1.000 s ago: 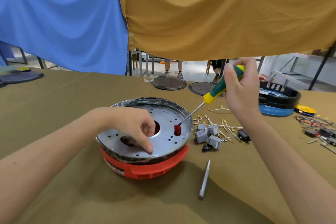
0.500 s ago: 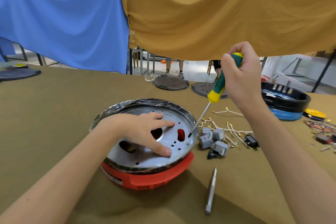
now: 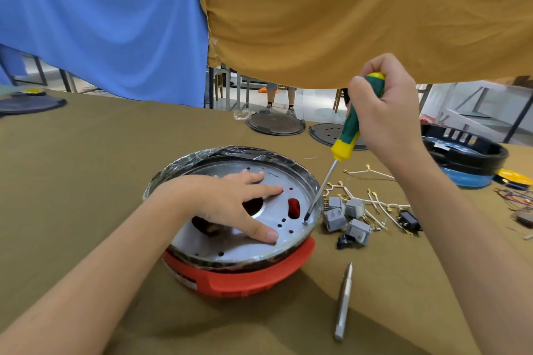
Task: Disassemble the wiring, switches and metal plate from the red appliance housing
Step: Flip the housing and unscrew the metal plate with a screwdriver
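The red appliance housing (image 3: 245, 279) sits on the brown cloth with a round metal plate (image 3: 236, 248) on top, its rim wrapped in clear film. My left hand (image 3: 227, 202) lies flat on the plate, fingers spread and pressing down. My right hand (image 3: 383, 112) grips a green and yellow screwdriver (image 3: 347, 138), held steeply. Its tip meets a screw (image 3: 305, 222) at the plate's right edge. Several grey switches (image 3: 346, 219) and loose white wires (image 3: 380, 204) lie just right of the housing.
A grey metal punch (image 3: 343, 302) lies in front of the housing. A black and blue housing (image 3: 464, 158) stands at the right, two dark round plates (image 3: 275, 123) at the back, a wire bundle (image 3: 516, 202) at the far right. Blue and mustard cloths hang overhead.
My left hand flattened from curled fingers to a spread palm on the plate. The screwdriver tip moved from the red slot to the screw at the plate's right edge, and my right hand rose.
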A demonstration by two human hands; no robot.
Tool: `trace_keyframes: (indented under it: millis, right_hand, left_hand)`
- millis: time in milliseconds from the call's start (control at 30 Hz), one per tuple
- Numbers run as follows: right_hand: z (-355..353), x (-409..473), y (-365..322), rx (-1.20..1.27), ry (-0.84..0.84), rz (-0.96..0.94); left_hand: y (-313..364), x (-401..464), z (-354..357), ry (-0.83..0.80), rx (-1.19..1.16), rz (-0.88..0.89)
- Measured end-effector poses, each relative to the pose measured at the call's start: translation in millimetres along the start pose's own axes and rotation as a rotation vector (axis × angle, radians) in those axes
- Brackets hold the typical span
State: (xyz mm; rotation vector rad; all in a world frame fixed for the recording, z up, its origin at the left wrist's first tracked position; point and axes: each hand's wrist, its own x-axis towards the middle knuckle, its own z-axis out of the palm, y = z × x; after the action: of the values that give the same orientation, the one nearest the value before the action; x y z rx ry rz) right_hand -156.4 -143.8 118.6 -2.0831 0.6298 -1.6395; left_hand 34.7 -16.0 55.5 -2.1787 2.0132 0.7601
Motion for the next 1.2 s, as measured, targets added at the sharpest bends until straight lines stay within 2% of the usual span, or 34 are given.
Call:
trace_keyframes:
  millis: [200,400,633,800,967,1100,1200]
  right_hand:
    - [-1,0,-4,0.010,-0.055,-0.059]
    - [-9,1,-18,0.039,-0.361,-0.114]
    - [-29,10,-37,0.002,-0.565,-0.057]
    - [-17,8,-43,-0.269,-0.533,-0.115]
    - [-24,10,-42,-0.210,-0.521,0.011]
    - [-27,10,-42,-0.187,-0.483,0.026]
    - [-33,13,-44,-0.178,-0.521,0.026]
  left_hand:
    - [-1,-1,0,0.017,-0.011,0.012]
    - [2,-18,-8,0.161,0.037,0.023]
    - [18,-31,4,0.062,0.094,0.006]
    - [21,-27,13,0.039,0.196,0.021]
    - [21,-30,15,0.035,0.188,0.018]
    - [20,-29,13,0.038,0.169,0.020]
    - [20,-28,14,0.038,0.163,0.017]
